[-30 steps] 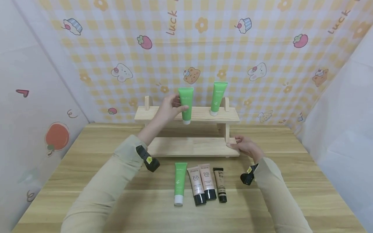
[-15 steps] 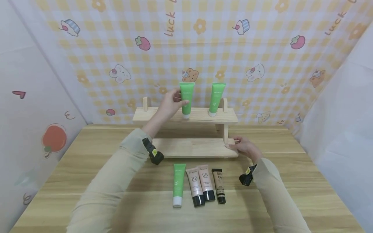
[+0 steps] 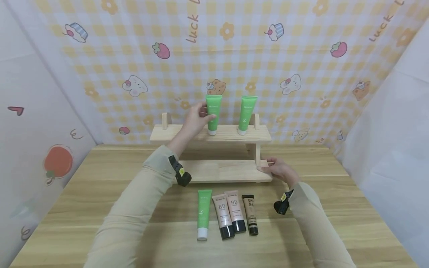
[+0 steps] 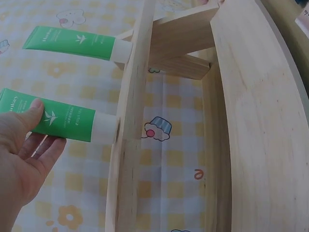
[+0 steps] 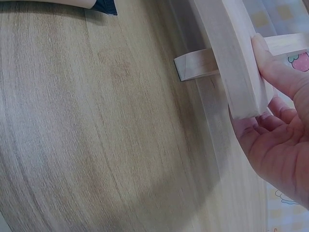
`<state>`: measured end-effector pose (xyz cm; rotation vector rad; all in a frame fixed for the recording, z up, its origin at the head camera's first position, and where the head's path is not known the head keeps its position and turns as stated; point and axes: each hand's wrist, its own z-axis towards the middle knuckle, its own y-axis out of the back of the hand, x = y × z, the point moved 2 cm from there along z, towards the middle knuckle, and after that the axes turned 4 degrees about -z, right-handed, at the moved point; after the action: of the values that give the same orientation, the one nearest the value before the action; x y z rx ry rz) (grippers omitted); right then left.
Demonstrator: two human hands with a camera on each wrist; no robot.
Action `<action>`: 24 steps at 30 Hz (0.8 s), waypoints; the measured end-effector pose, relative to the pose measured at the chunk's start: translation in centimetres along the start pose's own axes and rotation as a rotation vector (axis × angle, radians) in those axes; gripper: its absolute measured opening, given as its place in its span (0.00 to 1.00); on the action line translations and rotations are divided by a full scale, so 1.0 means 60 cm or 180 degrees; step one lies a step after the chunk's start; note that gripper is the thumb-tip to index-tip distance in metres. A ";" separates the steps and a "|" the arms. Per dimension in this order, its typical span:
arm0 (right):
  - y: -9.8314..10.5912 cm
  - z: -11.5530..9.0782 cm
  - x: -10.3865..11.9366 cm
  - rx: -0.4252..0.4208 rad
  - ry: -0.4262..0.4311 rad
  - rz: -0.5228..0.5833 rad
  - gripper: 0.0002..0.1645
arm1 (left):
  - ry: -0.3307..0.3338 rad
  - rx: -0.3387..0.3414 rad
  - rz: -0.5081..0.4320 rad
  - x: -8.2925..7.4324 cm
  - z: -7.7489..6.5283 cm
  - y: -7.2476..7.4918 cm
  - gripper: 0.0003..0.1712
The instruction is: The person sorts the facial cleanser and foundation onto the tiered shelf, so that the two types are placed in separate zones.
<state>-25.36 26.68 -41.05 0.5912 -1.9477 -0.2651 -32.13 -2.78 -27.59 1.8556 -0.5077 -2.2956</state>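
Green tube (image 3: 214, 106) is meeting the upper shelf (image 3: 228, 133), left hand (image 3: 195, 119) holding it

From my distant seat I am watching the left hand gripping this tube, thumb lying across its front and fingers curling behind; it is pointing cap-down, and its white cap (image 4: 105, 128) is appearing to meet the upper shelf, though I am not managing to tell whether the wood is bearing its weight; the right hand (image 3: 280, 171) is grasping the right end of the lower shelf (image 3: 221, 171), thumb pressing above and fingers curling beneath, seemingly bracing it; a second green tube (image 3: 247, 114) is standing unheld on the upper shelf, well apart to the right, so I am counting one placing as done and judging this one as nearly done, only the letting-go lacking; four more tubes are lying on the table (image 3: 268, 253), in front of the lower shelf: a third green tube (image 3: 203, 213), a pink BB tube (image 3: 222, 214), its twin (image 3: 235, 210) just beside it, and a slim tan tube (image 3: 250, 213); I am reading these as the work waiting, the third green tube probably belonging with its matches, the others perhaps going on the lower shelf; by that reckoning I am putting the job at under halfway
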 end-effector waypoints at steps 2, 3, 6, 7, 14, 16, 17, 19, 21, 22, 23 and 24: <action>0.000 0.000 0.001 0.0015 0.0022 0.0037 0.42 | 0.0002 -0.0004 0.0006 0.002 0.000 0.001 0.28; 0.000 0.000 0.001 0.0024 0.0033 0.0058 0.42 | -0.0003 -0.0005 0.0007 0.003 0.001 0.002 0.28; 0.000 0.000 0.003 0.0035 0.0060 0.0068 0.41 | -0.0043 -0.0008 0.0019 0.006 0.000 0.003 0.28; 0.000 0.000 0.003 0.0027 0.0060 0.0059 0.41 | -0.0060 -0.0006 0.0037 0.007 0.000 0.003 0.27; 0.002 -0.002 0.003 0.0027 0.0070 -0.0049 0.44 | -0.0160 0.0050 0.0048 0.012 0.000 -0.004 0.26; 0.003 -0.003 0.002 0.0023 0.0072 -0.0021 0.43 | -0.0157 0.0078 0.0026 0.015 0.000 -0.006 0.26; 0.003 -0.003 0.002 0.0024 0.0070 -0.0004 0.42 | -0.0156 0.0088 0.0009 0.016 -0.001 -0.007 0.26; 0.002 -0.004 0.002 0.0031 0.0069 0.0023 0.42 | -0.0146 0.0106 -0.0031 0.019 -0.001 -0.008 0.26; 0.001 -0.005 0.002 0.0043 0.0057 0.0062 0.44 | -0.0136 0.0115 -0.0072 0.022 -0.002 -0.008 0.26; 0.000 -0.005 0.002 0.0060 0.0058 0.0065 0.44 | -0.0129 0.0117 -0.0091 0.023 -0.003 -0.007 0.26; -0.001 -0.005 0.001 0.0071 0.0050 0.0076 0.45 | -0.0126 0.0117 -0.0108 0.024 -0.004 -0.007 0.26; -0.001 -0.005 0.001 0.0089 0.0049 0.0077 0.46 | -0.0118 0.0120 -0.0119 0.025 -0.004 -0.007 0.26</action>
<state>-25.08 26.62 -40.89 0.5859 -1.9453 -0.2178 -32.18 -2.90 -29.17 1.8582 -0.5290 -2.3644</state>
